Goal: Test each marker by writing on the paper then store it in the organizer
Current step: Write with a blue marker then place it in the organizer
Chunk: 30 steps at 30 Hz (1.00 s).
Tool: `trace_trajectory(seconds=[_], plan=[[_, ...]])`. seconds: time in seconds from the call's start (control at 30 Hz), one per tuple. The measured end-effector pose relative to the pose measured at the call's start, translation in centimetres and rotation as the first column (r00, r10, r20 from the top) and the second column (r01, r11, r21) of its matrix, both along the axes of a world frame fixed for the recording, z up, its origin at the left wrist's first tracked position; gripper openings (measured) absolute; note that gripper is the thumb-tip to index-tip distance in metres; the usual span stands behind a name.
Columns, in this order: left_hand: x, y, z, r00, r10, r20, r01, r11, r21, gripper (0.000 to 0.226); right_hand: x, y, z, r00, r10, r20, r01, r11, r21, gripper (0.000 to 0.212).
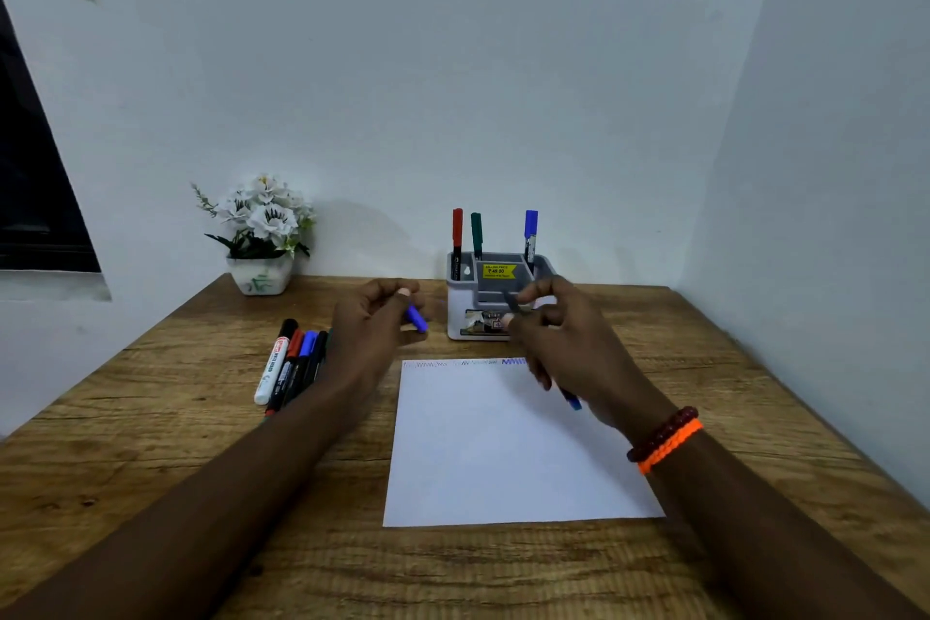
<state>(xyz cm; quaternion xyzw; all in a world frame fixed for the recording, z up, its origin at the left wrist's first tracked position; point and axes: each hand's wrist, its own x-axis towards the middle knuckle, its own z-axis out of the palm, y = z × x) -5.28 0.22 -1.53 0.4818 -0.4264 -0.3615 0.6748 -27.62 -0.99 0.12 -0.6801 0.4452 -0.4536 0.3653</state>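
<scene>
Paper (508,443) lies nearest me at lower centre, zigzag scribbles along its top edge. Above it, my right hand (563,342) grips a blue marker (571,399), blurred; my left hand (375,322) pinches its blue cap (417,318). Spare markers (294,363) lie at left. Behind, the organizer (495,295) holds three markers upright.

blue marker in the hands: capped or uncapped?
Uncapped: left hand pinches the blue cap, apart from the blue marker held in the right hand.
</scene>
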Motion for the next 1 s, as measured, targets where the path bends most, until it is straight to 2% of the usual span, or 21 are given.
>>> trace_trajectory(seconds=[0.07, 0.13, 0.2, 0.27, 0.33, 0.37, 0.43, 0.53, 0.6, 0.7, 0.83, 1.0], plan=[[0.1, -0.1, -0.2, 0.989, 0.077, 0.126, -0.083, 0.996, 0.04, 0.027, -0.7, -0.4, 0.8, 0.99, -0.032, 0.134, 0.028, 0.999, 0.026, 0.013], [0.0, 0.3, -0.3, 0.903, 0.143, 0.405, -0.155, 0.988, -0.003, 0.033, -1.2, -0.7, 1.6, 0.974, -0.056, 0.219, 0.042, 0.997, 0.067, 0.016], [-0.1, 0.9, -0.4, 0.783, 0.128, 0.609, -0.076, 0.991, -0.11, 0.03, -1.9, -0.8, 2.5, 0.925, -0.047, 0.377, -0.018, 0.986, 0.168, 0.023], [0.1, 0.9, -0.6, 0.645, 0.096, 0.758, 0.069, 0.981, -0.182, 0.018, -3.1, -1.3, 3.0, 0.801, -0.02, 0.599, -0.157, 0.958, 0.242, 0.028], [0.2, 0.3, -1.2, 0.512, 0.075, 0.856, 0.155, 0.972, -0.178, 0.011, -4.3, -1.8, 2.5, 0.749, 0.02, 0.662, -0.225, 0.948, 0.226, 0.023], [0.2, 0.1, -1.5, 0.467, 0.048, 0.883, 0.175, 0.974, -0.146, 0.018, -4.8, -1.9, 2.1, 0.762, 0.032, 0.646, -0.218, 0.954, 0.209, 0.019], [-0.1, -0.1, -1.9, 0.424, -0.03, 0.905, 0.197, 0.979, -0.06, 0.033, -5.3, -2.1, 1.1, 0.835, 0.01, 0.55, -0.141, 0.97, 0.197, 0.029], [-0.5, 0.1, -2.0, 0.365, -0.096, 0.926, 0.221, 0.975, 0.014, 0.045, -5.0, -1.9, 0.2, 0.924, -0.096, 0.371, 0.009, 0.973, 0.229, 0.033], [-0.5, 0.1, -1.9, 0.328, -0.119, 0.937, 0.221, 0.974, 0.046, 0.046, -4.5, -1.7, -0.3, 0.939, -0.157, 0.307, 0.069, 0.958, 0.279, 0.032], [-0.5, 0.3, -2.0, 0.314, -0.153, 0.937, 0.218, 0.972, 0.085, 0.044, -3.5, -1.4, -1.2, 0.957, -0.16, 0.241, 0.081, 0.948, 0.307, 0.017], [-0.6, 0.1, -2.3, 0.287, -0.147, 0.947, 0.217, 0.972, 0.085, 0.044, -3.0, -2.1, -2.3, 0.97, -0.214, 0.112, 0.189, 0.962, 0.197, 0.011], [-0.7, 0.1, -2.2, 0.261, -0.146, 0.954, 0.207, 0.974, 0.093, 0.045, -3.3, -2.8, -2.9, 0.962, -0.271, 0.014, 0.266, 0.953, 0.146, 0.018]])
